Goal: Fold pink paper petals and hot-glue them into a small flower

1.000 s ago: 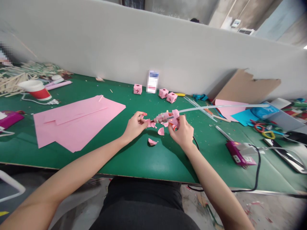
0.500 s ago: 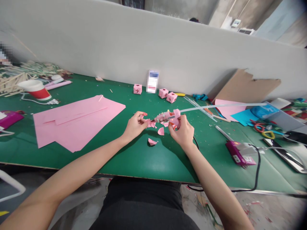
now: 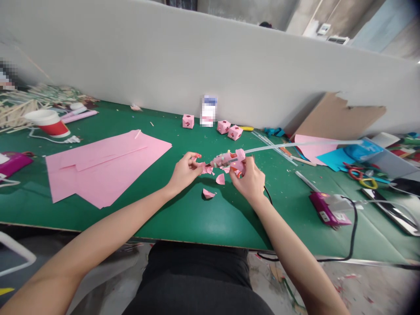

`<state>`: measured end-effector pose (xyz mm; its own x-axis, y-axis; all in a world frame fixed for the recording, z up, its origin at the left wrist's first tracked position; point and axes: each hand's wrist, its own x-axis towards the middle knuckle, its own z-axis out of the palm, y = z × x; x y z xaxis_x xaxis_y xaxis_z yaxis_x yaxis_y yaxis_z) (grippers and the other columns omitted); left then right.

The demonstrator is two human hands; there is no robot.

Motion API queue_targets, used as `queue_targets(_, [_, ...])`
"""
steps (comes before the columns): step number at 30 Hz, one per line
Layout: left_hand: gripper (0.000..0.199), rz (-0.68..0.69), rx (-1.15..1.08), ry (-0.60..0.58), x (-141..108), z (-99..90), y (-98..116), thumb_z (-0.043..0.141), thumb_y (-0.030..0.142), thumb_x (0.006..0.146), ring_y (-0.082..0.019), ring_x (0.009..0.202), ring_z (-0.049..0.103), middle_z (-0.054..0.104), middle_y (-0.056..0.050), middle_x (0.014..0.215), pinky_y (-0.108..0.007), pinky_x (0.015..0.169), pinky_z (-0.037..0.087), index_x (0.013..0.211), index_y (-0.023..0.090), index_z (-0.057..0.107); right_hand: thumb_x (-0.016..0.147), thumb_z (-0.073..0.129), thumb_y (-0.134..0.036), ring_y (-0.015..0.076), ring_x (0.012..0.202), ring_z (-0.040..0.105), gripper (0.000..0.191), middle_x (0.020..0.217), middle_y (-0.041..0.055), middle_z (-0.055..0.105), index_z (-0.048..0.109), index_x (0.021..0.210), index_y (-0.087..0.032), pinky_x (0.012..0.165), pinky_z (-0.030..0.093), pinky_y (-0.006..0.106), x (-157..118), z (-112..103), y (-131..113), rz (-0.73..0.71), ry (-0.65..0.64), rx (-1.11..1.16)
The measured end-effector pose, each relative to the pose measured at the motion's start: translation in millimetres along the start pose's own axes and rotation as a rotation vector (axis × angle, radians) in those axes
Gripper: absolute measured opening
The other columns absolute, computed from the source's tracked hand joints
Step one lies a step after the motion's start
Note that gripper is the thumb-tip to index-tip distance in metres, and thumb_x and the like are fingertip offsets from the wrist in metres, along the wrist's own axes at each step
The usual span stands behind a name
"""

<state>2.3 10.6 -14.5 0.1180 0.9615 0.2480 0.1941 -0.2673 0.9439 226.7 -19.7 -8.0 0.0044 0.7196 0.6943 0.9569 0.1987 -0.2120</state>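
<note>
My right hand (image 3: 251, 179) is wrapped round the handle of a pink hot glue gun (image 3: 228, 159), which points left. A long clear glue stick (image 3: 288, 145) juts from its back end. Between the fingertips of my left hand (image 3: 185, 173) is a small folded piece of pink paper (image 3: 207, 169), and the gun's nozzle is at that piece; whether they touch I cannot tell. Just below lie two loose curved pink paper pieces, one (image 3: 220, 179) nearer the gun and another (image 3: 208, 193) closer to me. More pink paper shows partly hidden behind the gun.
Large pink sheets (image 3: 108, 170) lie at left, near a paper cup (image 3: 49, 122) and thin wooden sticks. Several pink paper cubes (image 3: 188, 121) stand by the grey partition. At right are a purple power strip (image 3: 328, 209), scissors (image 3: 361, 177), cardboard (image 3: 337, 118) and a black cable.
Almost nothing differs. My right hand and the glue gun have shifted very slightly to the left; my left hand keeps its place with the paper piece.
</note>
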Motion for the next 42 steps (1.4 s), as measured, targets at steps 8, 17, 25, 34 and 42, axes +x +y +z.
queue_targets(8, [0.033, -0.015, -0.020, 0.010, 0.4, -1.5, 0.1, 0.069, 0.026, 0.076, -0.014, 0.063, 0.063, 0.066, 0.002, 0.069, -0.027, 0.064, 0.048, 0.104, 0.019, 0.053, 0.081, 0.055, -0.042, 0.0189, 0.061, 0.056, 0.025, 0.075, 0.0010, 0.061, 0.044, 0.091, -0.023, 0.052, 0.031, 0.026, 0.0, -1.3, 1.6, 0.059, -0.020, 0.003])
queue_targets(17, [0.032, -0.037, -0.049, 0.021, -0.9, -1.2, 5.9, 0.069, 0.024, 0.075, -0.015, 0.064, 0.064, 0.063, 0.003, 0.067, -0.027, 0.064, 0.050, 0.103, 0.019, 0.054, 0.081, 0.057, -0.045, 0.0267, 0.081, 0.061, 0.034, 0.098, 0.0110, 0.066, 0.050, 0.103, -0.019, 0.063, 0.039, 0.031, 12.8, 1.4, 20.4, 0.248, -0.089, 0.003])
queue_targets(25, [0.040, -0.038, -0.099, -0.029, -4.6, 1.5, 10.2, 0.073, 0.025, 0.072, -0.017, 0.075, 0.067, 0.068, 0.000, 0.078, -0.031, 0.075, 0.054, 0.108, 0.019, 0.055, 0.087, 0.054, -0.048, 0.0329, 0.095, 0.059, 0.040, 0.097, 0.0203, 0.064, 0.061, 0.096, -0.011, 0.081, 0.043, 0.040, 17.3, 16.9, 51.7, 0.325, -0.354, -0.163])
queue_targets(34, [0.041, -0.006, -0.114, -0.187, -8.1, 2.5, 11.3, 0.072, 0.026, 0.076, -0.018, 0.079, 0.069, 0.068, 0.000, 0.078, -0.033, 0.078, 0.055, 0.112, 0.019, 0.054, 0.088, 0.058, -0.048, 0.0210, 0.079, 0.060, 0.033, 0.088, 0.0083, 0.069, 0.072, 0.093, -0.019, 0.073, 0.046, 0.034, 13.3, -1.2, 8.0, 0.239, -0.278, 0.526])
queue_targets(42, [0.043, 0.012, -0.124, -0.266, -10.0, 4.7, 11.0, 0.072, 0.023, 0.076, -0.020, 0.080, 0.071, 0.070, -0.002, 0.081, -0.034, 0.078, 0.055, 0.114, 0.018, 0.051, 0.067, 0.080, -0.054, 0.0124, 0.060, 0.054, 0.038, 0.069, 0.0022, 0.068, 0.075, 0.078, -0.018, 0.058, 0.044, 0.027, 8.5, 2.0, -9.4, 0.440, -0.724, 1.164])
